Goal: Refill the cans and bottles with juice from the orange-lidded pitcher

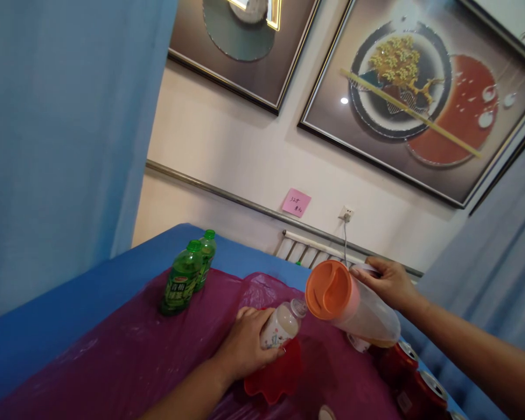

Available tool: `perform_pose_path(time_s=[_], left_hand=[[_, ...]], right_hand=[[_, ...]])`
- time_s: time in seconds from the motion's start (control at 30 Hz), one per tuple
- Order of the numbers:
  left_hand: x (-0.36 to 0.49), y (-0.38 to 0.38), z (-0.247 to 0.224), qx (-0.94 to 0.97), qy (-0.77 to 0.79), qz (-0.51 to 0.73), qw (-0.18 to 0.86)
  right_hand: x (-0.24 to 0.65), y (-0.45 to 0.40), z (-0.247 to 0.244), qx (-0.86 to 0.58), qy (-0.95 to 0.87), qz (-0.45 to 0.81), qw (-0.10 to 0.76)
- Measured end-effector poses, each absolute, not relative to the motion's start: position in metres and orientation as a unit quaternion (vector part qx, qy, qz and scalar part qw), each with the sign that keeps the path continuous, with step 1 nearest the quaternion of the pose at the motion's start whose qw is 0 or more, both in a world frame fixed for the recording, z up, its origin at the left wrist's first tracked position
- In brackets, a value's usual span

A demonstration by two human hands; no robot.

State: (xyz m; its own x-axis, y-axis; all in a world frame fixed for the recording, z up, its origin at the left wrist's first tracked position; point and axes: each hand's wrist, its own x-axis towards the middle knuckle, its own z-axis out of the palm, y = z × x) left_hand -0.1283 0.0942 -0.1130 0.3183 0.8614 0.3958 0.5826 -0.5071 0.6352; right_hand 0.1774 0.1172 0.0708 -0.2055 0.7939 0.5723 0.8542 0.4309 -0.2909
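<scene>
My left hand (247,344) is closed around a small clear bottle (284,324) with a printed label. Its uncapped-looking mouth tilts up to the right, close to a pitcher. My right hand (387,283) grips the handle of this translucent plastic pitcher (367,309), which has an orange lid (328,290) and lies tipped almost sideways. Some brownish liquid shows low in the pitcher's body. The lid is beside the bottle's mouth; whether they touch I cannot tell. Under the bottle sits a red dish with a wavy rim (275,379), partly hidden by my left hand.
Two green drink bottles (181,283) stand at the left on a purple plastic sheet (126,344) over a blue table cover (79,303). Red cans (420,394) line the right edge. Behind are a radiator (306,254), a plugged-in cord (345,239) and blue curtains (70,128).
</scene>
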Motion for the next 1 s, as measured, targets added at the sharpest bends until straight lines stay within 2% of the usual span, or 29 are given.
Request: perform_pose_path(time_s=[1.0], left_hand=[[-0.1291,0.0908,-0.1066,0.791,0.465,0.344,0.201]], right_hand=[[0.177,0.1162,0.0714,-0.531,-0.773,-0.057,0.343]])
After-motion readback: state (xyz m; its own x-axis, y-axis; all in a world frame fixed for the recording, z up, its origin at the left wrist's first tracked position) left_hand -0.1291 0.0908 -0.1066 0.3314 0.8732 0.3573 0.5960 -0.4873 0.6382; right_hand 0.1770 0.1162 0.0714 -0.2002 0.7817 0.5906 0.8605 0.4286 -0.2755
